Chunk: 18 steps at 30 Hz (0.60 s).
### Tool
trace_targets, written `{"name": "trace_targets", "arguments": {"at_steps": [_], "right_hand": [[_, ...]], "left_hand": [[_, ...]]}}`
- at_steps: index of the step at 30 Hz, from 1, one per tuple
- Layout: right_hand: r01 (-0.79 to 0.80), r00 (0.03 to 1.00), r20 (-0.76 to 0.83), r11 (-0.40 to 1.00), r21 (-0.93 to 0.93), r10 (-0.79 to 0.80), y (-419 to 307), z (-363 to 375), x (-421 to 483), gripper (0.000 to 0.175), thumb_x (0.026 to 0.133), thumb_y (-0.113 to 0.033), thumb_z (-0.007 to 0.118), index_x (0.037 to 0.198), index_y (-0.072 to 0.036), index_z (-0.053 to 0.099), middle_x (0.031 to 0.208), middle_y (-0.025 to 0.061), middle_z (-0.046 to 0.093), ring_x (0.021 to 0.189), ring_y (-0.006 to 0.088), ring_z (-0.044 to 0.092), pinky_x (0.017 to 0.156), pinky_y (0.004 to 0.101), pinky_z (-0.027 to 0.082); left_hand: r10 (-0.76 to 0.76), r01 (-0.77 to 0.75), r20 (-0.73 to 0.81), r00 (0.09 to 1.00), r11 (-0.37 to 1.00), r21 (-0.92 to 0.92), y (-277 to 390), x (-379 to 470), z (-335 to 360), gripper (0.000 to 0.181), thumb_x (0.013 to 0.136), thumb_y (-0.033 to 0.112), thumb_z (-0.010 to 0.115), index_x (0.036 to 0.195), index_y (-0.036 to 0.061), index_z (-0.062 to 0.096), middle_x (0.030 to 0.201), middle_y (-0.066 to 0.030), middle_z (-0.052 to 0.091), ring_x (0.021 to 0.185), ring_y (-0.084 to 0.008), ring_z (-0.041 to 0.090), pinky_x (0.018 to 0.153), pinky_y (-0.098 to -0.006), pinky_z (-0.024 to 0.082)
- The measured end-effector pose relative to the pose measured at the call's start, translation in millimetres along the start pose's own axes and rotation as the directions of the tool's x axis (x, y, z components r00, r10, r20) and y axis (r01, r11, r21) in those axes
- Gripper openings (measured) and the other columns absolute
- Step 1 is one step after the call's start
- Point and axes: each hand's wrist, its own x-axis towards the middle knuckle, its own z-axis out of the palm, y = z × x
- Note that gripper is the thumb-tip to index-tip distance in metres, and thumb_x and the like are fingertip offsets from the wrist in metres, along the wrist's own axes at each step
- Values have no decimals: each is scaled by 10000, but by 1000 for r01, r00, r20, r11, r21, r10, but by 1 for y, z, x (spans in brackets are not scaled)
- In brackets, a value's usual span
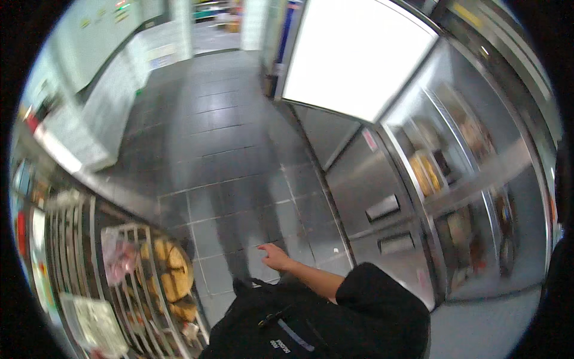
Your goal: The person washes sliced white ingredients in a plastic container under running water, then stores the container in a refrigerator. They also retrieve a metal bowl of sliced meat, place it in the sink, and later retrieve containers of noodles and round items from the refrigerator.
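Note:
My right hand [274,257] is in front of my body above the grey tiled floor [237,188], with nothing in it. Its index finger points left, apart from the thumb; the other fingers are blurred. A black sleeve [381,300] covers the upper part of that arm. My left hand is out of view. To the left of the right hand stands a metal wire rack [152,269]. Round yellow-brown items [172,269] show behind its bars, and a clear plastic bag with pinkish contents [119,260] is at its upper end.
Steel cabinet fronts with recessed handles [383,208] line the right side, below a glaring white panel [354,58]. Beyond them is a glass-fronted cabinet [466,179] with food on shelves. A tray of pale items [96,325] sits lower left. A doorway [216,33] opens at the far end.

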Motion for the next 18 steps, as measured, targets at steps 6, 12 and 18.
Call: {"name": "trace_targets", "arguments": {"at_steps": [6, 12, 18], "right_hand": [[-102, 993, -68, 995, -23, 100, 18, 7, 3, 467, 801, -172, 613, 1247, -39, 567, 1220, 189, 578, 1146, 341, 554, 988, 406, 446], [-299, 915, -230, 940, 166, 332, 98, -16, -45, 463, 781, -211, 650, 1211, -48, 600, 1185, 172, 626, 1116, 326, 590, 959, 401, 468], [-420, 758, -394, 851, 315, 520, 183, -73, -126, 456, 784, -219, 655, 1197, -33, 600, 1197, 188, 625, 1139, 334, 583, 988, 409, 452]], "left_hand": [[-48, 48, 53, 997, 999, 1, 5, -26, 55, 495, 925, 230, 523, 1357, 6, 434, 1223, -175, 563, 997, -237, 590, 803, -346, 545], [20, -173, 576, 817, 962, 211, 5, -1, 162, 639, 900, 331, 635, 1386, -15, 405, 1366, -236, 464, 1157, -275, 545, 891, -379, 538], [-55, -48, 682, 729, 990, 132, -20, -58, 422, 441, 756, 90, 580, 1186, 26, 504, 1023, -62, 570, 894, -176, 573, 734, -359, 498]]}}
